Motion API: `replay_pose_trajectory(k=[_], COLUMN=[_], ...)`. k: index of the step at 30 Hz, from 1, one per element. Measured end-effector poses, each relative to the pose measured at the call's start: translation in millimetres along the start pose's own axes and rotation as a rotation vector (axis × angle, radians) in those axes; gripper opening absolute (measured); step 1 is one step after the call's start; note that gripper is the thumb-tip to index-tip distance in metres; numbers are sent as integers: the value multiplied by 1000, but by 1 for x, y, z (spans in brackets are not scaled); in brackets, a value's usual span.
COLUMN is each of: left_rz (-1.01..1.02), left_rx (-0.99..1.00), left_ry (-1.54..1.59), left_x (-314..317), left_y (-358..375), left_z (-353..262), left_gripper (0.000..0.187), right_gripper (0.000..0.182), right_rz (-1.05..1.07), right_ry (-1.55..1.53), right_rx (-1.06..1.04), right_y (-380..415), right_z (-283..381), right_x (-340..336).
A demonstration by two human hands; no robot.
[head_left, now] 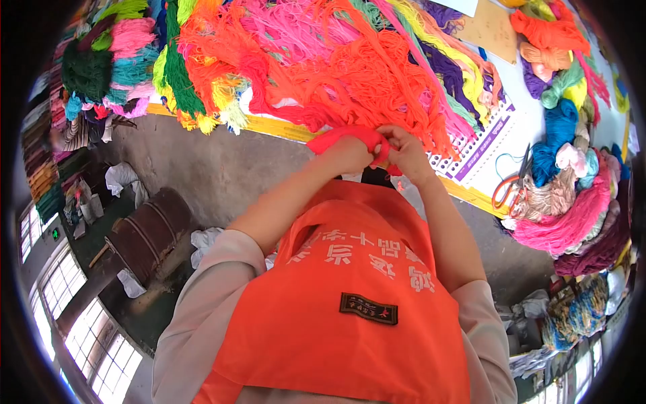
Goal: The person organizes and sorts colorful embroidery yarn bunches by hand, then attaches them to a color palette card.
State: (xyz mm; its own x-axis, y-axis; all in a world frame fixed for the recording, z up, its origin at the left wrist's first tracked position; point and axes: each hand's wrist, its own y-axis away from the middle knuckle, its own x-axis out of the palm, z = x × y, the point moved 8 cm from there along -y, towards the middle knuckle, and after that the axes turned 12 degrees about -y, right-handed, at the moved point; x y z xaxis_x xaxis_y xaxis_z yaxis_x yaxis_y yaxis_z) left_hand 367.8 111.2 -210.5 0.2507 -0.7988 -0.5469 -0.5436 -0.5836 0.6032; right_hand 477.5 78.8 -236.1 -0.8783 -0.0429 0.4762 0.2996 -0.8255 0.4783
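At the front edge of the table, my left hand [354, 156] is closed around a bundle of bright red-pink yarn [326, 140]. Close beside it, my right hand [408, 156] pinches a strand or loop of the same yarn, its fingers bent together. Part of the bundle hides behind my fingers. Just beyond both hands lies a big tangled heap of orange-red yarn [377, 74], with pink yarn [303, 34] in it. Under the heap's right side, a white card [474, 151] with a purple strip and a row of holes shows.
Scissors [515, 185] with orange handles lie at the right, near blue yarn [555, 138] and pink yarn [558, 225]. Green yarn [178, 74] hangs over the table's yellow edge [276, 128]. A brown drum [148, 232] lies on the floor at left.
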Motion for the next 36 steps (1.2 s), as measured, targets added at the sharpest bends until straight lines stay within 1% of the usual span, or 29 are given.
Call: replay_pose_trajectory(k=[1, 2, 3, 4, 5, 6, 8, 9, 10, 11, 12, 14, 16, 17, 19, 21, 22, 23, 24, 25, 26, 28, 29, 31, 32, 33, 34, 35, 36], left_rz=[309, 370, 425, 353, 349, 345, 256, 224, 188, 78, -35, -488, -1038, -1121, -1168, -767, -498, -474, -576, -672, -666, -463, -462, -335, -331, -167, -2, 6, -101], left_rx=[-185, -248, -306, -263, -242, -220, -178, -35, 115, 134, 155, 20, -289, -282, -279, -330, -463, -239, -8, 223, 231, 155, 161, -44, -41, -96, -150, -142, 39], left_ry=[183, 562, 942, 1200, 1277, 1351, 1581, 1729, 1871, 1929, 1983, 2054, 1683, 1485, 1090, 882, 741, 477, 449, 420, 428, -53, -55, -81, -93, -64, -37, -50, 165], left_x=[11, 13, 11, -3, -15, -27, -43, -61, -82, -98, -116, -160, -189, -196, -189, -142, -114, -97, -74, -60, -55, -37, -37, -32, -35, -24, -11, -9, -15], left_y=[5, 10, 18, 26, 37, 49, 81, 94, 105, 112, 118, 124, 143, 149, 144, 113, 100, 83, 62, 49, 44, 27, 27, 29, 29, 24, 21, 20, 19], left_z=[8, 18, 28, 25, 27, 31, 56, 56, 56, 69, 82, 121, 168, 172, 110, 52, 28, 11, 4, -5, -5, -13, -15, -4, -1, 10, 21, 26, 18], left_gripper=[9, 12, 16, 23, 24, 25, 26, 23, 20, 17, 15, 10, 11, 14, 16, 17, 18, 21, 25, 29, 29, 27, 27, 11, 11, 12, 13, 13, 14], right_gripper=[37, 37, 37, 37, 39, 39, 40, 40, 37, 34, 34, 30, 31, 32, 34, 35, 38, 41, 41, 44, 47, 49, 50, 47, 46, 46, 46, 41, 36], right_rz=[-26, -53, -52, -66, -80, -84, -47, -49, -49, -47, -45, -72, -90, -110, -134, -154, -180, -211, -221, -279, -335, -380, -416, -456, -519, -585, -597, -607, -615], right_ry=[207, 415, 416, 499, 579, 575, 556, 552, 516, 482, 482, 515, 521, 527, 539, 552, 596, 639, 641, 605, 571, 592, 603, 554, 482, 408, 395, 232, 73], right_rx=[-1, -3, -6, 7, 21, 18, 6, 6, -43, -93, -96, 29, -17, -59, -52, -37, -1, 36, 38, -38, -116, -78, -43, -64, -100, -136, -141, -233, -325], right_y=[3, 5, 5, 5, 5, 5, 5, 5, 4, 3, 3, 3, 1, 1, 0, 7, 12, 17, 19, 22, 27, 37, 41, 45, 49, 55, 57, 61, 68], right_z=[3, 8, 12, 15, 17, 20, 20, 16, 14, 14, 14, 7, 4, 3, 3, 8, 22, 28, 24, 24, 27, 39, 44, 46, 49, 50, 48, 47, 48], right_x=[0, 0, 2, 2, 2, 2, 5, 4, 4, 3, 3, 0, -2, -4, -5, 1, 8, 14, 18, 20, 22, 34, 38, 45, 45, 45, 50, 56, 58])
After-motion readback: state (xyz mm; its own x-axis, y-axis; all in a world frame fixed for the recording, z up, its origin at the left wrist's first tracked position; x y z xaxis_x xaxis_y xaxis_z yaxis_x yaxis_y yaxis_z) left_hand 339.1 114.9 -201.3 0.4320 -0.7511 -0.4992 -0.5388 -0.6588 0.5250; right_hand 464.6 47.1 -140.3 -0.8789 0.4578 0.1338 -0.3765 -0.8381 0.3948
